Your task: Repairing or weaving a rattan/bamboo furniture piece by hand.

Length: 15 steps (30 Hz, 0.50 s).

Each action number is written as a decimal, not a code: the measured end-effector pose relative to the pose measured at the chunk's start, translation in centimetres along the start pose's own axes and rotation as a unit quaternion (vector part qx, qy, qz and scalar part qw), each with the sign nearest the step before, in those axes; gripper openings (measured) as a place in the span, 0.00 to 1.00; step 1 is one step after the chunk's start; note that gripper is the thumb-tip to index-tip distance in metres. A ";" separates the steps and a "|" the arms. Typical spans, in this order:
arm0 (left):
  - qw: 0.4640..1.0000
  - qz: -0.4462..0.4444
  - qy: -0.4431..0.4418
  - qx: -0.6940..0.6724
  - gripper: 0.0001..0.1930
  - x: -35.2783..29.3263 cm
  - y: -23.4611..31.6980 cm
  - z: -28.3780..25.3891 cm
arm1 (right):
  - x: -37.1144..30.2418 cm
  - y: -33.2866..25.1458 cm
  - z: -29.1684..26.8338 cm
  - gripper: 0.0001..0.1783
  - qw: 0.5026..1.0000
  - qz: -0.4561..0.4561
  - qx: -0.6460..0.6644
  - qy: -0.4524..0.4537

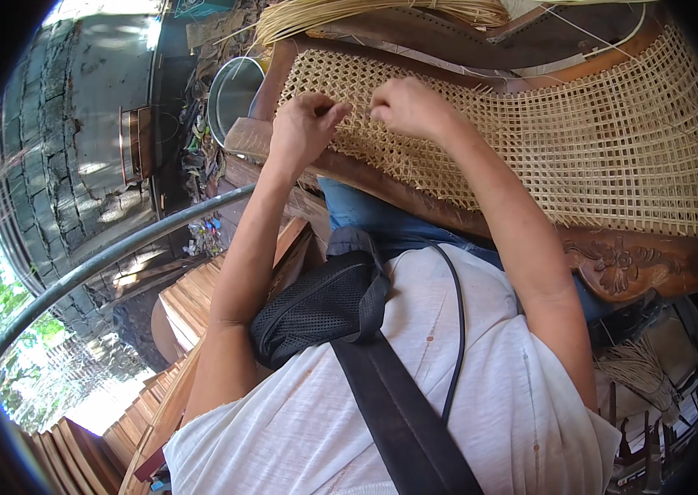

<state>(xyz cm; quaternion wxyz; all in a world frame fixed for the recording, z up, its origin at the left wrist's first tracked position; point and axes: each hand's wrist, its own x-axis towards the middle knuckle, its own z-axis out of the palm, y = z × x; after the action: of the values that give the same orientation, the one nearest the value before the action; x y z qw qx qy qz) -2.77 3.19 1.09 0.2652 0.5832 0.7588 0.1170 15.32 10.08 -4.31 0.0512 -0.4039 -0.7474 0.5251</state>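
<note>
A carved wooden furniture frame (625, 262) lies across my lap, its opening filled with woven cane webbing (522, 136). On the left part of the webbing the weave shows a close pattern with diagonal strands; toward the right it is a plain open grid. My left hand (306, 128) is over the webbing's left end, fingers curled and pinched together. A short way to its right, my right hand (411, 107) is just above the weave, fingertips also pinched. Any strand between the fingers of either hand is too fine to see.
A bundle of loose cane strands (340, 15) lies along the frame's far edge. Beyond its left end stands a metal bucket (233, 95). A metal pipe (118, 256) slants along my left, near stacked wooden pieces (188, 301). More cane strands (637, 371) lie low at right.
</note>
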 end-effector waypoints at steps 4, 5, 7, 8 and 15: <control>0.993 -0.002 -0.003 0.122 0.13 -0.1 0.0 -0.4 | 0.4 -0.3 1.9 0.13 0.998 -0.022 -0.060 -0.025; 0.992 -0.006 0.001 0.128 0.13 0.2 0.2 -0.4 | 0.5 -0.4 2.0 0.13 0.996 -0.021 -0.083 -0.016; 0.990 -0.066 -0.029 0.121 0.14 0.5 0.5 -0.8 | 0.8 -0.9 2.0 0.14 0.996 -0.020 -0.081 -0.020; 0.990 -0.061 -0.026 0.122 0.14 0.6 0.6 -0.9 | 1.0 -1.2 2.0 0.14 0.996 -0.017 -0.082 -0.025; 0.988 -0.100 -0.054 0.108 0.14 0.7 0.7 -1.1 | 1.1 -2.6 2.0 0.14 0.991 -0.045 -0.124 0.005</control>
<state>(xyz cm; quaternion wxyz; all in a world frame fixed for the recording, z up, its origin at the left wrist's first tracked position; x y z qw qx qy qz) -2.92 4.24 2.19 0.2518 0.5354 0.8059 -0.0241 12.12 9.00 -3.40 0.0282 -0.3755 -0.8238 0.4238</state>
